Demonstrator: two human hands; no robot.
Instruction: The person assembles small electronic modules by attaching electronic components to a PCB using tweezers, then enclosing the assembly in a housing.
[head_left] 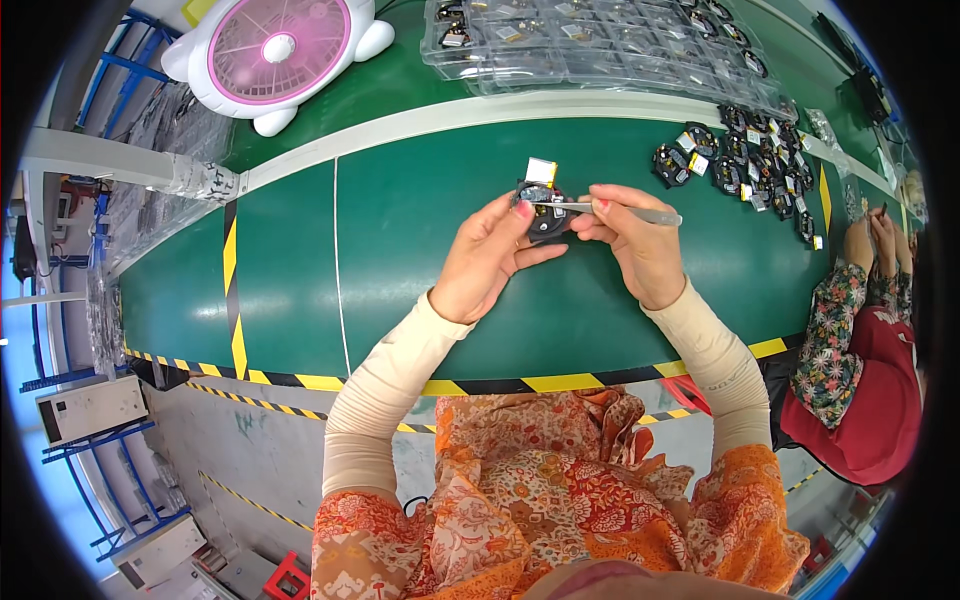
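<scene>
Above the middle of the green work surface, my left hand [487, 255] grips a small round black electronic module [547, 222] by its left side. A white-and-yellow battery pouch [541, 171] sticks up from the module's far edge. Metal tweezers [655, 214] lie in the fingers of my right hand [640, 240], pinched between thumb and fingers. Their tip points left and reaches over the module's inner parts, close to my left thumb. Whether the tip grips anything is too small to tell. My right fingertips are beside the module's right edge.
Many similar black modules [765, 160] lie heaped at the right. Behind a white rail [420, 122] stand clear plastic trays [600, 55] of modules and a pink-and-white fan [280, 50]. Yellow-black tape [560, 382] lines the near edge. A co-worker's sleeve [835, 330] shows at far right.
</scene>
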